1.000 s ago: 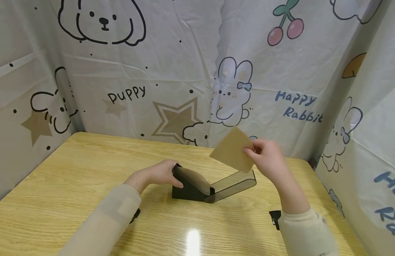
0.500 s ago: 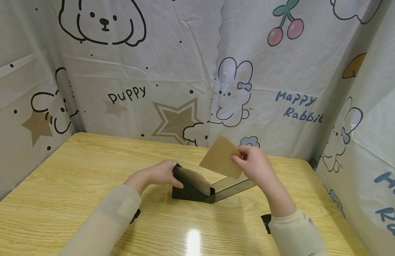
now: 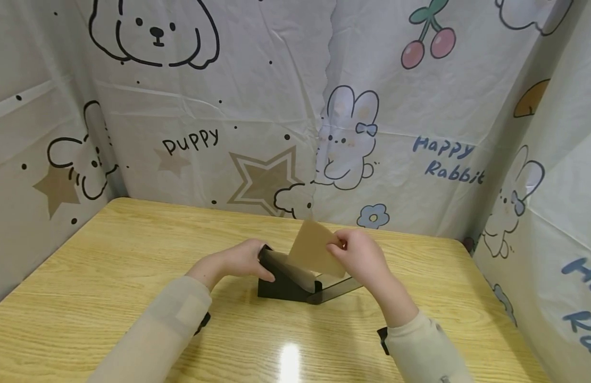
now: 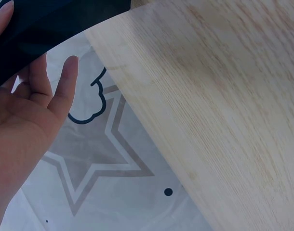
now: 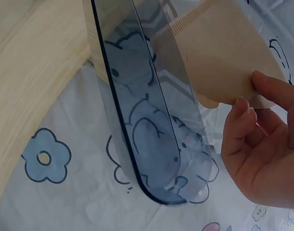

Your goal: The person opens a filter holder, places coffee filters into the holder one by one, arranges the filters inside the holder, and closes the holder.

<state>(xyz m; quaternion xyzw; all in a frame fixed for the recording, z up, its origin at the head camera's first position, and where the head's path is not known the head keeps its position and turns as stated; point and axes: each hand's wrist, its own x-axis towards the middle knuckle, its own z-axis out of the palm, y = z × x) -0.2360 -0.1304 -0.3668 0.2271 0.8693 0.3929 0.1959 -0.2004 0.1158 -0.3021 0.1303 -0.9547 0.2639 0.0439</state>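
Observation:
A black wedge-shaped box (image 3: 281, 284) stands on the table, its smoky see-through lid (image 5: 147, 120) swung open to the right. My left hand (image 3: 238, 258) grips the box's upper left end, thumb on the near side; in the left wrist view some fingers of that hand (image 4: 29, 113) lie behind the dark wall. With thumb and fingers, my right hand (image 3: 362, 258) pinches a tan coffee filter paper (image 3: 310, 247) by its right side. The paper hangs tilted over the box's open top, and a crimped edge shows on it in the right wrist view. Brownish contents show inside the box.
The wood-grain table (image 3: 132, 255) ends at a cartoon-printed cloth (image 3: 257, 106) hanging behind and at both sides. Black wrist-worn pieces show by both sleeves (image 3: 429, 346). The opened lid juts out below my right hand.
My right hand has moved left and down with the filter paper, from above the lid to over the box. My left hand and the box have stayed put.

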